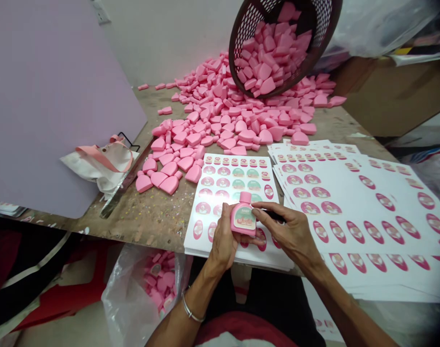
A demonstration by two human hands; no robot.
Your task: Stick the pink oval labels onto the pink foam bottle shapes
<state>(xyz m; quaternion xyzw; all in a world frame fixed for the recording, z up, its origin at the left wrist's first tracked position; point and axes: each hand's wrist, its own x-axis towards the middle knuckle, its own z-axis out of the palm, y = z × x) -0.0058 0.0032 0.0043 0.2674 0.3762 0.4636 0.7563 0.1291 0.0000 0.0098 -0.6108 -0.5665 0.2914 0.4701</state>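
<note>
Tabletop (pixel 162 217); pink bottle (pixel 243 219) lengthwise forward, cap (pixel 245 196) foremost

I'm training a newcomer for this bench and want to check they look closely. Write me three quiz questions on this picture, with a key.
1. Which hand supports the pink bottle with the green label from below?
2. True or false: the brown basket at the back of the table stands upright.
3. Where is the translucent plastic bag?
A. Inside the basket
B. Below the table's front edge
C. On top of the sticker sheets

Key:
1. The left hand.
2. False; it is tipped onto its side, with more pink bottles inside.
3. B.
</note>
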